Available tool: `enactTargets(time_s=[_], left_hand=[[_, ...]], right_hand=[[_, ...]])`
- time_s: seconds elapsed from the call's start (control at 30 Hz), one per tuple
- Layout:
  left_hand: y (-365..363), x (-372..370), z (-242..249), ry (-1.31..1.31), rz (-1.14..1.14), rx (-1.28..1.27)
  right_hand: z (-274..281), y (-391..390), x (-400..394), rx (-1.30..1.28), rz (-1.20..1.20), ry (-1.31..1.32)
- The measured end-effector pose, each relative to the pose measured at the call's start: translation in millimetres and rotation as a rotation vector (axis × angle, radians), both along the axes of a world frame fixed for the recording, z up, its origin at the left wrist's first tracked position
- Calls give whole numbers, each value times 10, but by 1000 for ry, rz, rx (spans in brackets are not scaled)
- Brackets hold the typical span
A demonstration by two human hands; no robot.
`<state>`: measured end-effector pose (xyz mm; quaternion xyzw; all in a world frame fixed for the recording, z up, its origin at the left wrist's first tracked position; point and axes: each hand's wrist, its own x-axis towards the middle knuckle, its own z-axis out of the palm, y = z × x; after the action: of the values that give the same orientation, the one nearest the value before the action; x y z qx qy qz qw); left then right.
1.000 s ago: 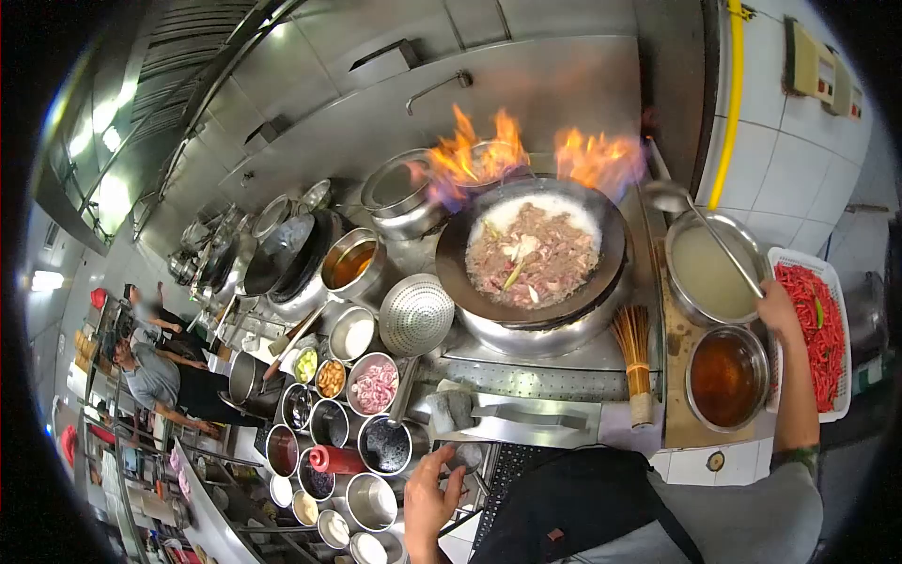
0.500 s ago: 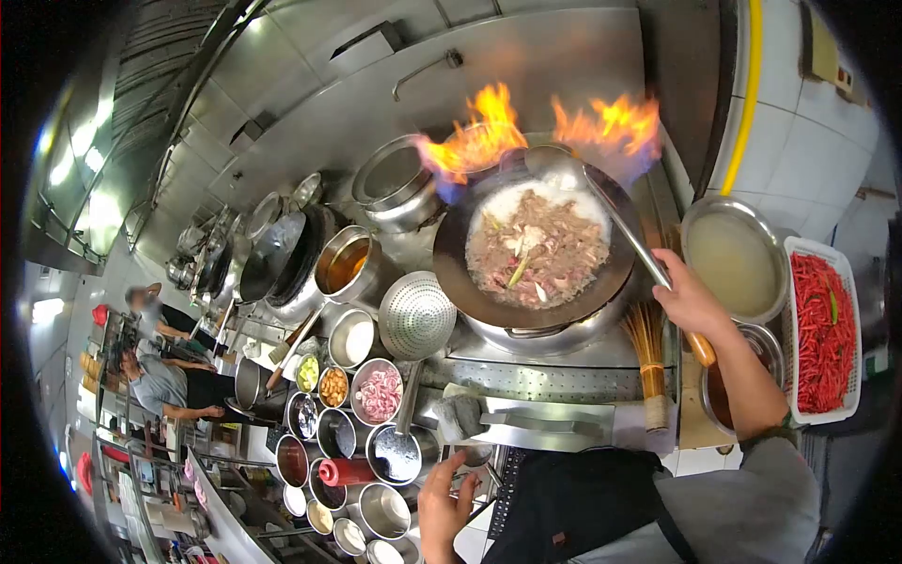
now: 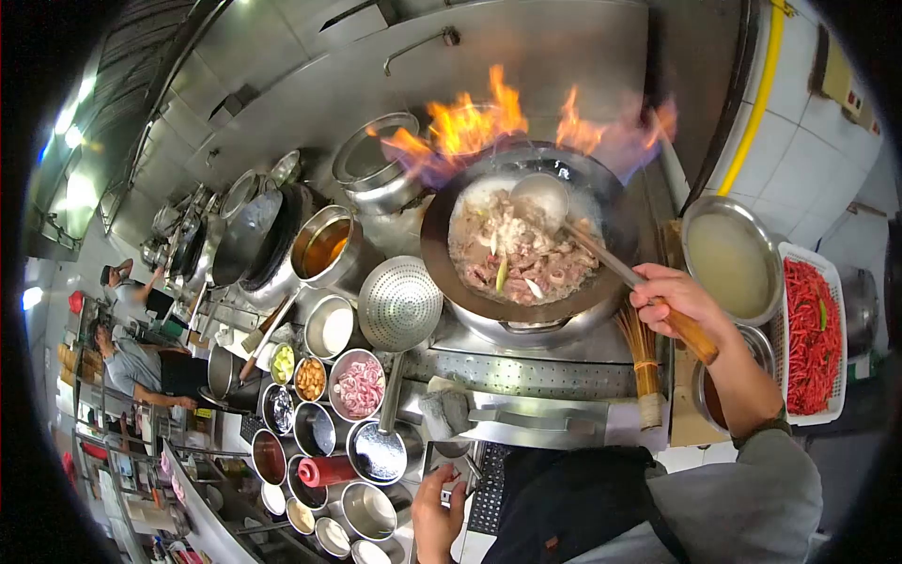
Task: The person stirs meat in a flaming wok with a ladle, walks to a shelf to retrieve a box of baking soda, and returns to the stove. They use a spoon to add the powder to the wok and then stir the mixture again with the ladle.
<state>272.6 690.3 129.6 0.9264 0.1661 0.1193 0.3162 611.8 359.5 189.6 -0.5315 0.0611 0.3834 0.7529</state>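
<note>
My right hand (image 3: 678,303) is closed round the wooden handle of a ladle (image 3: 542,199). The ladle's metal bowl rests in the meat (image 3: 526,258) that bubbles in pale liquid inside a dark wok (image 3: 440,240). A green piece, perhaps scallion, lies among the meat. Below the wok, by the counter's front edge, my left hand (image 3: 434,517) hangs loosely curled with its fingers apart and nothing visible in it. Nearest to it are a metal pot (image 3: 369,510) and a red squeeze bottle (image 3: 324,470) lying across containers.
Flames (image 3: 479,122) rise behind the wok. A perforated strainer (image 3: 400,303) and a bamboo brush (image 3: 642,367) flank the front. To the right stand a pan of cloudy liquid (image 3: 731,258) and a basket of red chilies (image 3: 812,334). Two people are far left.
The ladle bowl has come from the wok's far rim into the meat, moving nearer and left. My right hand has lowered slightly; my left hand has also moved slightly down.
</note>
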Motion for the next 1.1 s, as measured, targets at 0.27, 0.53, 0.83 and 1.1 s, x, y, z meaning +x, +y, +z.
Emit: enactTargets(time_s=[0.27, 0.53, 0.83, 1.1], left_hand=[[104, 271, 63, 41, -77, -26], [122, 341, 34, 111, -88, -63], [68, 478, 157, 31, -156, 5], [41, 169, 32, 28, -48, -65]], right_hand=[[-15, -116, -257, -382, 291, -443], [325, -324, -551, -703, 365, -974], [296, -31, -529, -980, 479, -787], [-258, 86, 33, -1036, 164, -987]])
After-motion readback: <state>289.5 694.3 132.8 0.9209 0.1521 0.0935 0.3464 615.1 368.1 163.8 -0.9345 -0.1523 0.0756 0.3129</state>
